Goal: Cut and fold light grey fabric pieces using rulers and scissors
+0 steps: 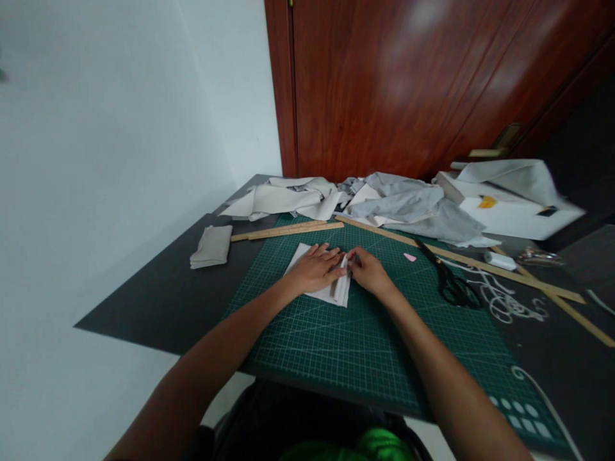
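Observation:
A small white piece of fabric (327, 293) lies on the green cutting mat (307, 346), with a narrow fold along its right side. My left hand (317, 267) rests flat on the fabric, fingers spread, the thumb reaching to the folded strip. At the right edge, my right hand (368, 270) pinches the upper end of that fold between thumb and fingers. To the right of my hands are a pink chalk piece (410, 257) and black scissors (451, 285).
A stack of folded fabric (211, 246) sits on the left. Wooden rulers (293, 230) lie behind my hands and to the right. Heaped grey and white cloth (403, 198) and a white box (514, 214) line the back. White cord (504, 301) coils at right.

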`<state>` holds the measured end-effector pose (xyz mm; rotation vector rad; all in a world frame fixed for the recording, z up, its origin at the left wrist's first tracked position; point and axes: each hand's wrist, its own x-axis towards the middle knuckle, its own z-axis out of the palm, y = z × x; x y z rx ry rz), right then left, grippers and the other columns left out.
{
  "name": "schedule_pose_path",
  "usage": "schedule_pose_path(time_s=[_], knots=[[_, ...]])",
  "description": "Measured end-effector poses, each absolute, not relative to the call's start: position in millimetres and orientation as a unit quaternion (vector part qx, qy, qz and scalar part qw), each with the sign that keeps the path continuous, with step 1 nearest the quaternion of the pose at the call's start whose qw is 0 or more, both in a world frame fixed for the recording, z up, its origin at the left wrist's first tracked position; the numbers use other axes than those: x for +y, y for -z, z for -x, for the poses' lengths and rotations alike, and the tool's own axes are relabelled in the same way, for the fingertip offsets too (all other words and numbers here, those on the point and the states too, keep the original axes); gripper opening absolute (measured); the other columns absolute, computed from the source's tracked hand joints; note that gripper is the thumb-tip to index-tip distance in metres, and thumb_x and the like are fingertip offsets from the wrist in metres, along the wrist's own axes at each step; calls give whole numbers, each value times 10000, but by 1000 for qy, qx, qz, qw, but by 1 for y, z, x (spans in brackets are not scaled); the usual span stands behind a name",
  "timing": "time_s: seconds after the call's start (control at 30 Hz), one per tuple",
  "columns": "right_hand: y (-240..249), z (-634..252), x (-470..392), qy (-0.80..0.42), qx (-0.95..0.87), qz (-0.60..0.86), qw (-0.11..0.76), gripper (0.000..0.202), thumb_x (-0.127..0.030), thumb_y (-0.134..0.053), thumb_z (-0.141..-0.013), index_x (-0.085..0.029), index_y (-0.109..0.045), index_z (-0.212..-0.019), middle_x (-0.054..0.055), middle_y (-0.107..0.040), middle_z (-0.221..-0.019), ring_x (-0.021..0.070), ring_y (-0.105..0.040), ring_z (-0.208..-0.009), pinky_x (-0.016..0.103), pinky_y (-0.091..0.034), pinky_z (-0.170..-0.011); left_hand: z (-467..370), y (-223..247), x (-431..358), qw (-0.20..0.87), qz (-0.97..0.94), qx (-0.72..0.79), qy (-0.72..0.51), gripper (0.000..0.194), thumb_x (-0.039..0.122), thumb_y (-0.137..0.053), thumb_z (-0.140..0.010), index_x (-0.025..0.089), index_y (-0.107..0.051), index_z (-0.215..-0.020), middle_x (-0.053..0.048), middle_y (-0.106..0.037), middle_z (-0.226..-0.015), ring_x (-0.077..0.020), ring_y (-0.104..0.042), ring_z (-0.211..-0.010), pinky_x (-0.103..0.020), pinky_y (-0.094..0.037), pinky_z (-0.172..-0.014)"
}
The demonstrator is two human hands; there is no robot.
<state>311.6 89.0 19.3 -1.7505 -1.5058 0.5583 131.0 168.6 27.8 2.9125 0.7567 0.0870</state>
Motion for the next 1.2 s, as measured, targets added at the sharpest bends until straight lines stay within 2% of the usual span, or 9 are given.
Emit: schedule_pose_path(time_s=[0.1, 0.23, 0.43, 0.53, 0.67, 0.83, 1.03, 1.1, 1.2], knots=[[-19, -307, 89, -258, -587, 677, 361, 93, -162, -532, -859, -225, -599, -842, -47, -610, -650, 154, -592, -626, 250, -446, -649, -130, -28, 170, 68, -964, 256, -29, 712, 615, -159, -1083, 202, -370, -1623, -84, -346, -1690, -340, -233, -1586, -543, -151, -1287], [-24, -307, 86, -304, -581, 676, 337, 160, -144, -543, -879, -212, -595, -744, -53, -578, -544, 136, -578, -530, 230, -423, -570, -129, -27, 172, 64, -965, 252, -29, 697, 596, -137, -1087, 219, -363, -1627, -68, -353, -1689, -322, -237, -1586, -529, -145, -1290], [-31, -309, 82, -369, -551, 678, 319, 221, -133, -553, -905, -187, -610, -699, -25, -620, -548, 108, -586, -477, 193, -418, -481, -129, -26, 173, 63, -967, 246, -31, 699, 611, -142, -1081, 236, -352, -1631, -72, -366, -1683, -310, -243, -1585, -539, -164, -1280], [-34, -307, 81, -402, -529, 680, 311, 222, -230, -550, -971, -179, -648, -779, -16, -628, -558, 102, -572, -445, 175, -366, -396, -129, -27, 173, 69, -966, 247, -31, 708, 622, -137, -1078, 236, -353, -1631, -74, -365, -1683, -316, -242, -1585, -545, -162, -1279], [-38, -303, 78, -433, -513, 673, 311, 371, -432, -503, -1042, -173, -664, -831, -2, -642, -614, 85, -583, -456, 150, -360, -369, -128, -27, 173, 72, -966, 246, -39, 702, 626, -159, -1080, 236, -374, -1622, -67, -372, -1681, -327, -253, -1579, -539, -168, -1279], [-43, -304, 75, -461, -507, 667, 292, 466, -590, -536, -1010, -175, -669, -846, -7, -641, -661, 72, -575, -447, 149, -356, -355, -127, -26, 173, 69, -967, 242, -43, 676, 603, -169, -1088, 244, -358, -1629, -68, -384, -1675, -316, -261, -1577, -537, -180, -1274], [-47, -305, 73, -479, -517, 652, 280, 707, -795, -382, -965, -170, -652, -772, 28, -653, -658, 94, -602, -451, 167, -365, -360, -128, -25, 176, 78, -967, 238, -39, 650, 571, -145, -1096, 266, -362, -1627, -61, -396, -1669, -311, -260, -1579, -539, -178, -1273], [-48, -304, 71, -488, -522, 645, 272, 769, -838, -337, -942, -164, -663, -767, 46, -663, -652, 108, -618, -461, 175, -382, -366, -128, -24, 177, 84, -966, 241, -40, 649, 562, -132, -1098, 264, -366, -1625, -59, -387, -1674, -309, -259, -1580, -537, -178, -1274], [-51, -303, 68, -503, -541, 624, 253, 774, -862, -367, -914, -163, -674, -786, 45, -673, -647, 113, -635, -474, 170, -404, -377, -127, -24, 176, 79, -966, 240, -45, 636, 531, -136, -1104, 248, -375, -1621, -60, -388, -1673, -312, -267, -1575, -531, -188, -1271]])
